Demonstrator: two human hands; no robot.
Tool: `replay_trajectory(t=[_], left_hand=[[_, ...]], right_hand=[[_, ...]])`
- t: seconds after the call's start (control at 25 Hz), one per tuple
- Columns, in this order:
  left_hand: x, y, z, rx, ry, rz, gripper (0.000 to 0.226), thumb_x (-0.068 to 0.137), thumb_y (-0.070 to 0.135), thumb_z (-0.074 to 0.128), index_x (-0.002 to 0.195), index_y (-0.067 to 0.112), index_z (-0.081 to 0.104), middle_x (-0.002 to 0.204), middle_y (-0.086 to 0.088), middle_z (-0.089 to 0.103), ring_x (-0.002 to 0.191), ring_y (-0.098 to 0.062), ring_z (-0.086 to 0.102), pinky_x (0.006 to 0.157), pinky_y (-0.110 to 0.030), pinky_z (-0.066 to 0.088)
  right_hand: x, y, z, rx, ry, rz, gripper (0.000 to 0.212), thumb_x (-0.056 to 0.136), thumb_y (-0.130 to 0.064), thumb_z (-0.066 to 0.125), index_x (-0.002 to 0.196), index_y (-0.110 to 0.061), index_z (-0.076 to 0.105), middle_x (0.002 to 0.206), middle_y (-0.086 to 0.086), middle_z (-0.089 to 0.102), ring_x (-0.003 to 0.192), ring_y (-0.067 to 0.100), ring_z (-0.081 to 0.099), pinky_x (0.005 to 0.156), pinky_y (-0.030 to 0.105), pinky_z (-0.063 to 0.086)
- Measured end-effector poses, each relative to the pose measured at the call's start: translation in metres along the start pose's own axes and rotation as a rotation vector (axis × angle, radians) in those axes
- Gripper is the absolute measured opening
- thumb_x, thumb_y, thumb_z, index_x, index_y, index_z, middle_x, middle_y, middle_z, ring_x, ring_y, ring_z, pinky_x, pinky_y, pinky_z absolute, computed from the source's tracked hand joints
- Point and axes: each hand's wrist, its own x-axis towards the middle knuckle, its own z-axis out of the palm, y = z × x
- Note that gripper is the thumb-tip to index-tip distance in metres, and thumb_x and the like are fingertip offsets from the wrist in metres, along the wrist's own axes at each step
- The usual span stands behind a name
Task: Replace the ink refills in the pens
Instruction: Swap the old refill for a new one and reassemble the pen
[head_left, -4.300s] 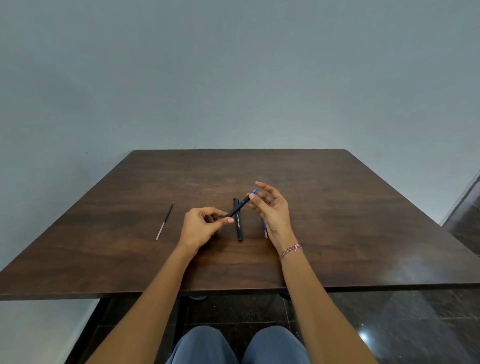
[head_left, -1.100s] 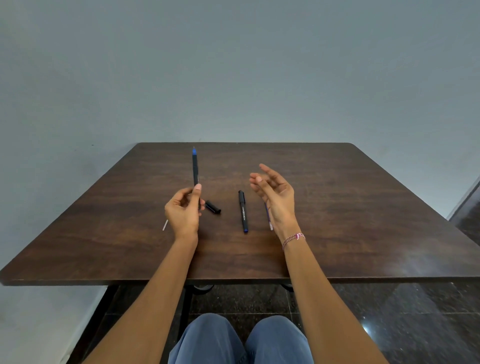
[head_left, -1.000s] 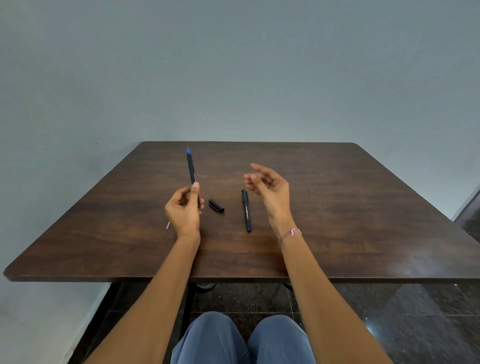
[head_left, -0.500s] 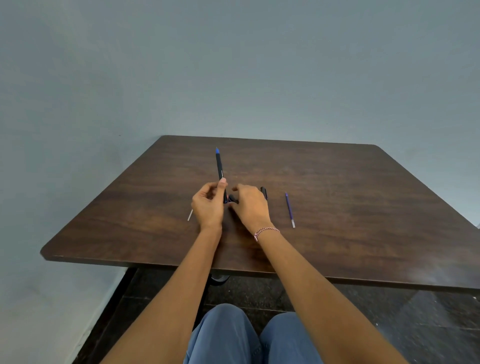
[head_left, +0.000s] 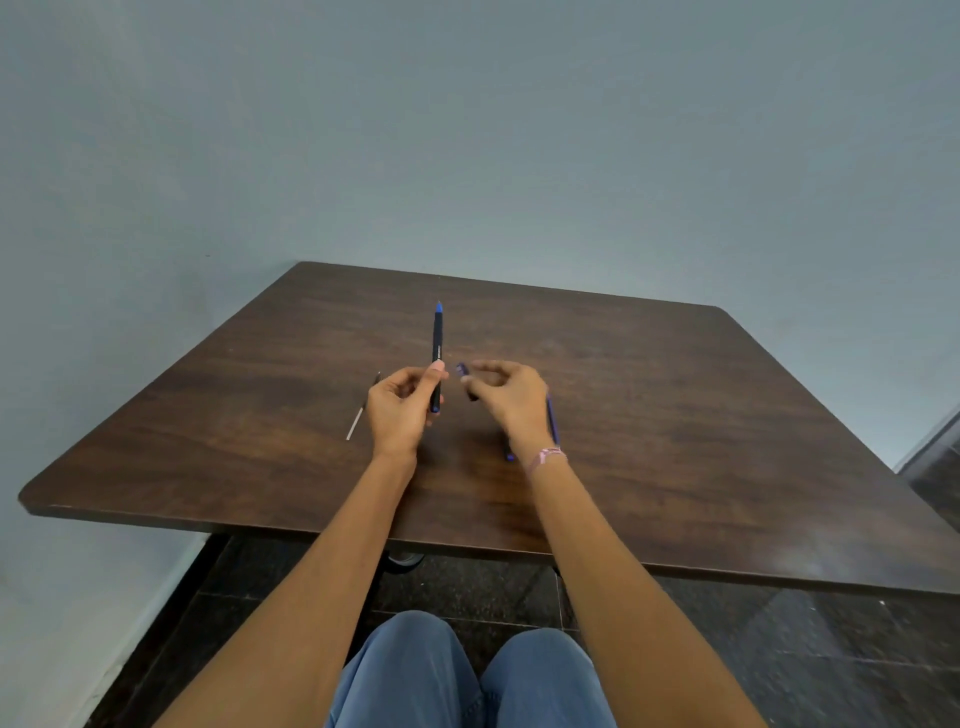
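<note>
My left hand (head_left: 400, 410) grips a black pen barrel (head_left: 437, 348) near its lower end and holds it upright, blue end up. Just right of it, my right hand (head_left: 511, 400) pinches a small dark cap piece (head_left: 467, 382), blurred, above the table. A blue refill (head_left: 550, 421) lies on the table behind my right hand. A second pen lies under that hand; only its blue end (head_left: 510, 457) shows near the wrist. A thin refill with a white end (head_left: 359, 413) lies left of my left hand.
The brown wooden table (head_left: 675, 415) stands against a plain grey wall. Its near edge is just above my knees (head_left: 467, 675). Dark tiled floor shows below and at the right.
My right hand went down to the small cap piece beside the held pen, took it up and now holds it above the table. The left hand still holds the pen upright.
</note>
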Motion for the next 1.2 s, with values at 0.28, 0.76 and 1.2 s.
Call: replay_trajectory(t=[0.28, 0.76, 1.2], left_hand=[[-0.009, 0.005, 0.004, 0.145, -0.334, -0.057, 0.017, 0.088, 0.019, 0.067, 0.075, 0.010, 0.074, 0.049, -0.001, 0.057, 0.042, -0.006, 0.050, 0.038, -0.015, 0.036], [-0.006, 0.000, 0.004, 0.357, -0.472, 0.026, 0.011, 0.087, 0.018, 0.067, 0.081, 0.014, 0.076, 0.053, -0.003, 0.055, 0.043, -0.010, 0.043, 0.043, -0.018, 0.036], [-0.004, -0.004, 0.005, 0.331, -0.427, 0.048, 0.012, 0.087, 0.017, 0.067, 0.079, 0.015, 0.075, 0.053, -0.005, 0.053, 0.049, -0.016, 0.045, 0.046, -0.023, 0.036]], right_hand=[[0.011, 0.024, -0.071, 0.701, 0.261, 0.102, 0.036, 0.081, -0.006, 0.072, 0.116, -0.012, 0.066, 0.084, 0.001, 0.071, 0.060, 0.003, 0.063, 0.062, 0.017, 0.054], [0.004, 0.041, -0.072, 0.763, 0.278, -0.012, 0.030, 0.081, -0.005, 0.072, 0.106, -0.019, 0.063, 0.074, -0.003, 0.073, 0.066, 0.007, 0.069, 0.063, 0.019, 0.056], [0.008, 0.048, -0.070, 0.693, 0.306, -0.006, 0.026, 0.079, -0.014, 0.076, 0.098, -0.021, 0.059, 0.070, -0.005, 0.074, 0.060, 0.005, 0.068, 0.058, 0.018, 0.054]])
